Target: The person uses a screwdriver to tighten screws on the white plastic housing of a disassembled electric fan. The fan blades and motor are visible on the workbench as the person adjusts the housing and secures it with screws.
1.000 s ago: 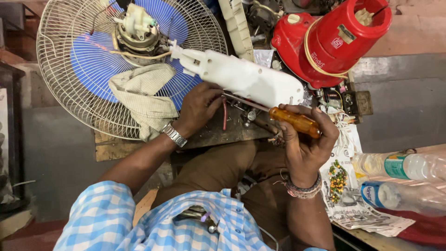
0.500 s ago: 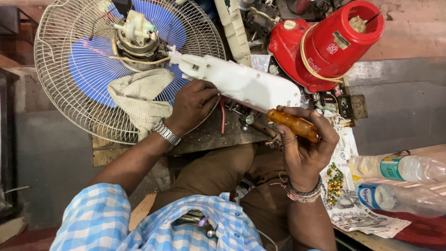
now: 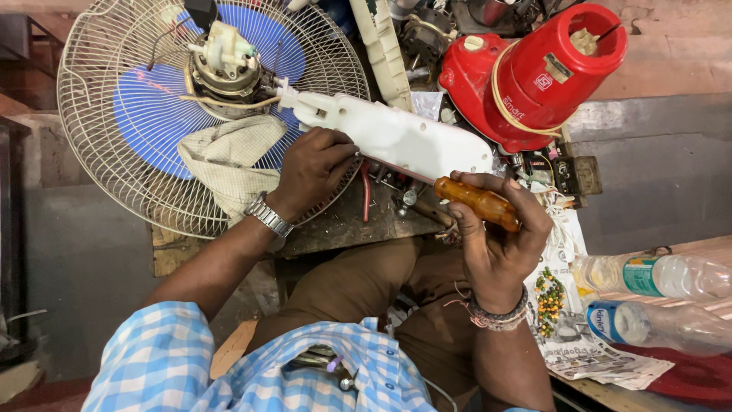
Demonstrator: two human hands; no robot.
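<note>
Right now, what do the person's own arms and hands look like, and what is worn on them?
Both forearms are bare below short sleeves of a blue-and-white checked shirt. The left hand has a silver metal-link wristwatch at the wrist. The right hand has a beaded bracelet with a thin thread beside it at the wrist. No gloves show on either hand, and I cannot make out any rings.

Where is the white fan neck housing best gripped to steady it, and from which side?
Grip the white fan neck housing near its narrow motor end, from the person's side below, where the left hand already rests; the wide end is occupied by the screwdriver.
</note>
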